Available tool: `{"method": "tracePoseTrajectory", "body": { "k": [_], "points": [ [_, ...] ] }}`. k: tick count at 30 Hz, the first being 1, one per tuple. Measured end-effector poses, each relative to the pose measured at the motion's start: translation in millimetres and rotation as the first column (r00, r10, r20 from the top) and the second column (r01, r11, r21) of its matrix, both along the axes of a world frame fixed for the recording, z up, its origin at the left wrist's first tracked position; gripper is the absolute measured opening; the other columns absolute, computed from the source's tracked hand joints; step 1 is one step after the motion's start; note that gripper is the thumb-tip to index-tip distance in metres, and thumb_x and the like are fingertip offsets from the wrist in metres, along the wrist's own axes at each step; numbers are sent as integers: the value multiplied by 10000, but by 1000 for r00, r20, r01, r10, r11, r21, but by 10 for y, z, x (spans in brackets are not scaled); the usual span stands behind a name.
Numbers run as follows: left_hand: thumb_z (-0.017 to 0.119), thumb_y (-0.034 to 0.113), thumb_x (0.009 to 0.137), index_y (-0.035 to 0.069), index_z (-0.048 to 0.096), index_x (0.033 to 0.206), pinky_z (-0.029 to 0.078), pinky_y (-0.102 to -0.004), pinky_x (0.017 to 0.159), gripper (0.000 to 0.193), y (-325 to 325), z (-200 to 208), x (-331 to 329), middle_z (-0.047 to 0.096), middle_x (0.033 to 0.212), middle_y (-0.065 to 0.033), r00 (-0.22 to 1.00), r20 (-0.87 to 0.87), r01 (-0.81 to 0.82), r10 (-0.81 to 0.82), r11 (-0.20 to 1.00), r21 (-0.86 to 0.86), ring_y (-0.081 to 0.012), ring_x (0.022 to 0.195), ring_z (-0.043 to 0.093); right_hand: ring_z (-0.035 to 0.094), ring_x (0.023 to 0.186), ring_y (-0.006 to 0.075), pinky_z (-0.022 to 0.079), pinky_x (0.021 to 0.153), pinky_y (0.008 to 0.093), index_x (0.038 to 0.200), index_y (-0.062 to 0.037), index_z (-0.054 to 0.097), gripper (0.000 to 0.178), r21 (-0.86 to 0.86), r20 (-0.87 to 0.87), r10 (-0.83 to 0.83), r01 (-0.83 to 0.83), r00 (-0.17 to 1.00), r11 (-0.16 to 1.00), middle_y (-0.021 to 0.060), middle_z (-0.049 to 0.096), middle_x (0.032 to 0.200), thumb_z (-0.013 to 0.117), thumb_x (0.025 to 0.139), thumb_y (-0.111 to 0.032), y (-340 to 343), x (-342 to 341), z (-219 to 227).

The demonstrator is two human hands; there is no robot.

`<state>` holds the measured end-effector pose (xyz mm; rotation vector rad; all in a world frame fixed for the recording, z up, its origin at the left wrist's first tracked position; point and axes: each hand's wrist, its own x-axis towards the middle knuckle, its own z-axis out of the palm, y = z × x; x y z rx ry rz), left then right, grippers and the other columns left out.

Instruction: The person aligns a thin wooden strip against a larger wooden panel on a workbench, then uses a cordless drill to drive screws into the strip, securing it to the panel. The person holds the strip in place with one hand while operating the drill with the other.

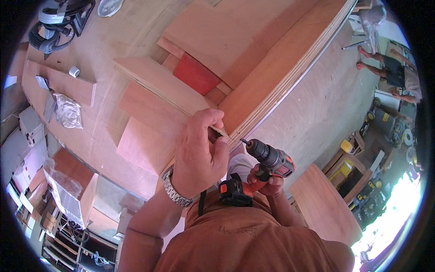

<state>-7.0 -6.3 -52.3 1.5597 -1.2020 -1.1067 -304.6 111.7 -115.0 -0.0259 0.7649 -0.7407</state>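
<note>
My right hand [273,185] is wrapped round the handle of a cordless drill [268,157], black and grey with orange parts and a black battery at its base. The drill's bit points up and left, just short of the corner where two plywood pieces meet. My left hand [201,152], with a metal-band watch [174,188] on its wrist, is closed over the near end of a plywood panel [156,81], thumb and forefinger pinching its edge. That end touches a long plywood board [276,68] with a layered edge. Whether the left fingers also hold a small piece is hidden.
A red piece [195,75] lies between the boards. On the worktable [102,34] are a plastic bag [68,111], a white roll [74,71] and a dark clamp-like tool [54,29]. A loose wooden panel [324,204] stands at right; another person [396,72] is at far right.
</note>
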Motion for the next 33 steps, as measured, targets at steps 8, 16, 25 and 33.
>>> {"method": "tracePoseTrajectory", "body": {
  "k": [8, 16, 25, 33],
  "points": [
    [460, -96, 807, -27, 459, 1259, 511, -364, 761, 457, -6, 9, 65, 555, 1082, -168, 996, 33, 80, -79, 996, -44, -249, 847, 594, 599, 919, 306, 461, 886, 416, 1271, -6, 570, 647, 7, -40, 7, -6, 999, 1000, 161, 637, 943, 719, 719, -309, 53, -40, -33],
    [476, -92, 826, -22, 439, 1294, 548, -374, 785, 475, -8, 57, 74, 549, 1150, -212, 991, 53, 121, -120, 992, -15, -283, 906, 622, 595, 868, 288, 471, 818, 417, 1224, -15, 573, 610, 40, -50, -23, 25, 998, 999, 140, 630, 910, 726, 708, -301, 8, 28, 32],
    [542, -65, 820, -9, 477, 1248, 492, -449, 759, 436, -47, 47, 30, 600, 1009, -201, 998, 50, 42, -38, 996, -73, -365, 866, 620, 593, 875, 268, 471, 803, 408, 1198, -24, 565, 587, 34, -22, 30, -29, 999, 999, 112, 617, 935, 745, 707, -290, -64, 69, 81],
    [519, -80, 800, -30, 465, 1264, 503, -459, 786, 469, -43, 70, 15, 591, 1030, -218, 997, 63, 49, -47, 998, -38, -387, 883, 618, 605, 892, 256, 486, 817, 453, 1280, -25, 540, 640, 6, -28, -45, 45, 999, 999, 96, 629, 1113, 751, 714, -238, -14, 87, 84]
  ]
}}
